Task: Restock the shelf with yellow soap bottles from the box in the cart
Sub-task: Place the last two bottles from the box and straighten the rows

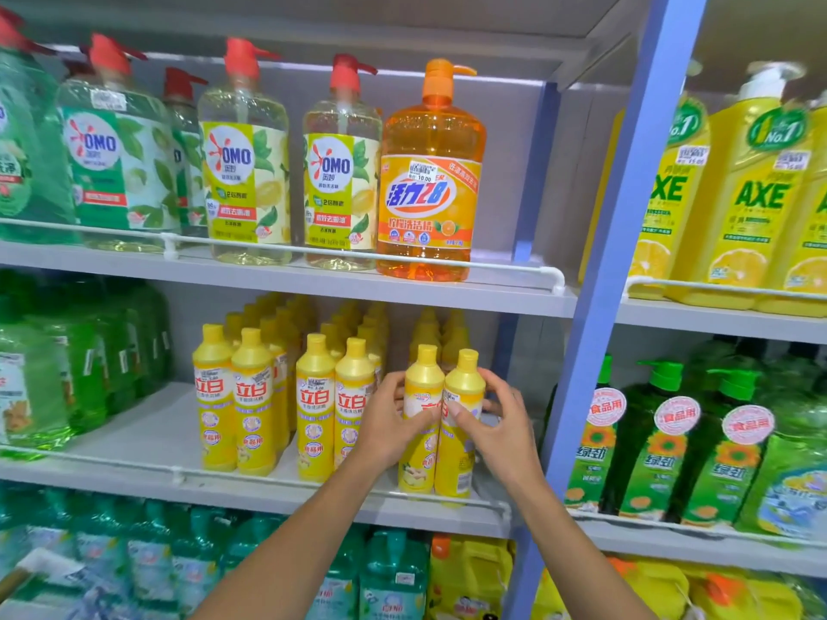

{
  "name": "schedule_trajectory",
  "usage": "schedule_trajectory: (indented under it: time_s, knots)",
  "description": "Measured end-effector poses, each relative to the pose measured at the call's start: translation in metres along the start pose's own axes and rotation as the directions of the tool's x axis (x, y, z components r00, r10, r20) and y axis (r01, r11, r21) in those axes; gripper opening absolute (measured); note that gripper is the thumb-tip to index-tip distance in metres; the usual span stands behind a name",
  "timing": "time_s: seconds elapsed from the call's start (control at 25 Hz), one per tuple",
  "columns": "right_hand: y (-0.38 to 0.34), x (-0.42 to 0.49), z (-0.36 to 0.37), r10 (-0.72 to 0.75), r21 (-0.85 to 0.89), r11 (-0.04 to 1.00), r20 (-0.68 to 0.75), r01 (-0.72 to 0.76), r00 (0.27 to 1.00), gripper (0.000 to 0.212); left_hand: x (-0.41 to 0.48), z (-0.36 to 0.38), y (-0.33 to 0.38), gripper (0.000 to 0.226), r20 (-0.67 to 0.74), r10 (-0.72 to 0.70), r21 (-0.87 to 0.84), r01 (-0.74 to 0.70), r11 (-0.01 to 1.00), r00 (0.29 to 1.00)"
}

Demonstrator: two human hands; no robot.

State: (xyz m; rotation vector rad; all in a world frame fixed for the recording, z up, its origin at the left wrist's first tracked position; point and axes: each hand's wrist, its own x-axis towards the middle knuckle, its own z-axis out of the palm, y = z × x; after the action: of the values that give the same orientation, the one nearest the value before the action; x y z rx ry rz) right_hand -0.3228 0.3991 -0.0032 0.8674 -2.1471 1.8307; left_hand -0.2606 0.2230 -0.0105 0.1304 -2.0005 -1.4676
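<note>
On the middle shelf stand rows of yellow soap bottles. At the front of the rightmost row are two of them, side by side. My left hand grips the left yellow soap bottle around its label. My right hand grips the right yellow soap bottle the same way. Both bottles stand upright with their bases on the shelf behind the front rail. More yellow soap bottles fill the rows to the left. The box and cart are out of view.
A blue upright post borders the shelf bay just right of my right hand. Above are large pump bottles, among them an orange one. Green bottles stand in the bay to the right. Bare shelf lies left of the yellow rows.
</note>
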Motion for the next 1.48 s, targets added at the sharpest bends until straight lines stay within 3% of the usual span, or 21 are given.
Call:
schedule_trajectory:
  time_s: [0.12, 0.28, 0.44, 0.64, 0.84, 1.12, 1.32, 1.48]
  knots:
    - [-0.001, 0.001, 0.013, -0.004, -0.084, 0.996, -0.109, -0.005, 0.994, 0.065, -0.014, 0.008, -0.016, 0.062, -0.032, -0.05, 0.015, 0.051, 0.999, 0.998]
    - [0.013, 0.003, 0.012, 0.058, 0.071, 0.996, -0.073, -0.053, 0.996, 0.052, -0.014, 0.009, -0.024, 0.059, -0.026, -0.041, 0.04, 0.042, 0.998, 0.999]
    - [0.02, 0.006, 0.004, 0.012, -0.024, 1.0, -0.028, -0.012, 1.0, 0.041, -0.01, 0.005, -0.029, 0.059, 0.031, -0.031, 0.031, 0.03, 0.999, 0.999]
    - [0.024, -0.003, 0.005, 0.067, 0.086, 0.994, 0.036, -0.07, 0.997, 0.05, -0.012, 0.006, -0.034, 0.064, 0.018, -0.038, 0.049, 0.037, 0.998, 0.999]
    - [0.049, -0.024, 0.025, 0.1, -0.08, 0.992, -0.009, -0.101, 0.995, 0.068, -0.027, 0.015, -0.043, 0.052, -0.031, -0.091, 0.077, 0.094, 0.993, 0.995]
    - [0.076, -0.018, 0.03, 0.177, -0.144, 0.975, 0.026, -0.171, 0.984, 0.082, -0.024, 0.012, -0.042, 0.049, -0.022, -0.095, 0.113, 0.097, 0.989, 0.995]
    - [0.086, -0.024, 0.042, 0.193, -0.224, 0.951, -0.103, -0.212, 0.976, 0.058, -0.026, 0.022, -0.054, 0.05, -0.127, -0.129, 0.161, 0.148, 0.976, 0.983]
    - [0.097, -0.015, 0.043, 0.188, -0.209, 0.956, -0.096, -0.205, 0.977, 0.057, -0.019, 0.024, -0.057, 0.045, -0.116, -0.131, 0.168, 0.15, 0.974, 0.985]
